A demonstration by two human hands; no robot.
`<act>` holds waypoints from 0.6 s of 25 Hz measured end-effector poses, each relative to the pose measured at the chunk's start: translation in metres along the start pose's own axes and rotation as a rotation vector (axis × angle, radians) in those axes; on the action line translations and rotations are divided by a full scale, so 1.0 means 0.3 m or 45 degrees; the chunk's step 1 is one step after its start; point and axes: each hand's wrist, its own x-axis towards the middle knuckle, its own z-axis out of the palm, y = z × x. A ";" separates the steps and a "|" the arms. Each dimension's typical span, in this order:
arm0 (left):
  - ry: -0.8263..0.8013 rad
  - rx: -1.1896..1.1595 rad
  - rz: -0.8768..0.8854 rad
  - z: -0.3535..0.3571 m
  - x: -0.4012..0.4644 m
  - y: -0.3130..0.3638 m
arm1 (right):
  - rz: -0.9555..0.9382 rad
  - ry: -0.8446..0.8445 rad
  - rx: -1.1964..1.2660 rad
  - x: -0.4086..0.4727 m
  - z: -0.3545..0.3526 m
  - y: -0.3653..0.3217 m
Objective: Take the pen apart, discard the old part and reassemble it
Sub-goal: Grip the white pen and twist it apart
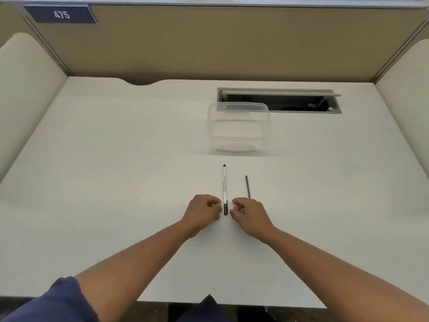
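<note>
A white pen [224, 185] with a black cap at its near end lies on the white desk [116, 173], pointing away from me. A thin grey refill [247, 186] lies just to its right, roughly parallel. My left hand [203, 211] rests on the desk left of the pen's capped end, fingers curled, holding nothing. My right hand [249, 214] rests right of the cap, fingers curled too, with nothing in it. Its knuckles cover the refill's near end. Neither hand touches the pen.
A clear plastic container [239, 127] stands beyond the pen. Behind it an open cable hatch [278, 101] is cut into the desk. Partition walls enclose the desk at the back and both sides.
</note>
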 end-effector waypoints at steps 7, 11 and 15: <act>-0.014 -0.140 -0.099 0.030 0.000 0.017 | 0.117 -0.227 0.285 -0.002 -0.008 -0.020; -0.064 -0.181 -0.157 0.021 0.001 0.031 | 0.262 -0.191 0.427 0.004 -0.001 -0.017; -0.076 -0.228 -0.212 0.024 -0.006 0.041 | 0.290 -0.130 0.506 0.002 0.002 -0.016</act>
